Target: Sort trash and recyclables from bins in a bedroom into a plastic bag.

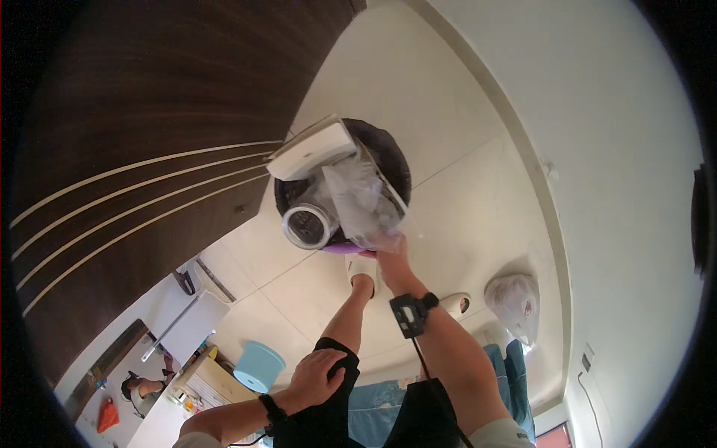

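My right hand [393, 260] is at the near rim of a round bin with a black liner [396, 168], its fingertips partly hidden by clear plastic; it grips the bin by a purple part of the rim [344, 247]. In the bin lie a clear plastic jar with a pale rim [308, 226], crumpled clear plastic packaging [358, 196] and a white box-like piece [316, 151] that leans over the far left rim. My left hand [319, 376] rests on my thigh over black shorts, holding nothing.
A dark wooden panel with pale stripes [140, 140] stands close at left. Below left is a light blue bucket [259, 367] beside a desk. A tied plastic bag [514, 305] sits on the tiled floor near the right wall [616, 185]. Blue fabric [375, 411] is behind my legs.
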The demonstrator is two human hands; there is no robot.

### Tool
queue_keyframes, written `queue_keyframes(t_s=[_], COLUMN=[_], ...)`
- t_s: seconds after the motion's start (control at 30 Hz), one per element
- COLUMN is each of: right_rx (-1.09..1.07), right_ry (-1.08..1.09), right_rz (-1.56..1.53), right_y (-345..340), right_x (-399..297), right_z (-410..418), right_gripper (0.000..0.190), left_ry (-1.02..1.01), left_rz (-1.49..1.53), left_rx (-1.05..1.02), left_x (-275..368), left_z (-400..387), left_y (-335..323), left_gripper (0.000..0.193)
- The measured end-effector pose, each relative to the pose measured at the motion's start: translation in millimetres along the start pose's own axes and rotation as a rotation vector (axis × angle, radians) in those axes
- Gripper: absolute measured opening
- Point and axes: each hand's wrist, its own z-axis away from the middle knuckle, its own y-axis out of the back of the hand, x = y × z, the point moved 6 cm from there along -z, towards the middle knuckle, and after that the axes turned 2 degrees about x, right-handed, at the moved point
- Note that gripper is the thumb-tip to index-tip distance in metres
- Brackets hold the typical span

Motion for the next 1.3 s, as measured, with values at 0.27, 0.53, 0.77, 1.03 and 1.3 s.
queue_keyframes(t_s=[0.27,0.53,0.77,1.03,1.3], right_rx=[0.056,0.008,-0.328,-0.087,-0.140], right_ry=[-0.039,-0.036,0.027,0.315,0.552], right_rz=[0.017,0.100,0.551,1.938,2.140], right_y=[-34.5,-48.4,19.2,61.2,9.1], right_x=[18.5,13.1,31.0,-182.6,-291.1], right_z=[-38.3,-53.9,-71.5,-20.1,-54.1], right_gripper=[0.037,0.042,0.042,0.045,0.044], left_ry=[-0.015,-0.039,-0.077,-0.027,-0.189], left_rz=[0.007,0.072,0.097,0.101,-0.124], left_rx=[0.006,0.010,0.018,0.079,0.164], left_x=[-9.4,-14.6,-10.9,-12.9,45.0], left_z=[-9.8,-16.7,-34.8,-44.4,-49.5], left_y=[16.1,29.0,39.1,59.6,92.0], left_gripper=[0.030,0.031,0.031,0.032,0.035])
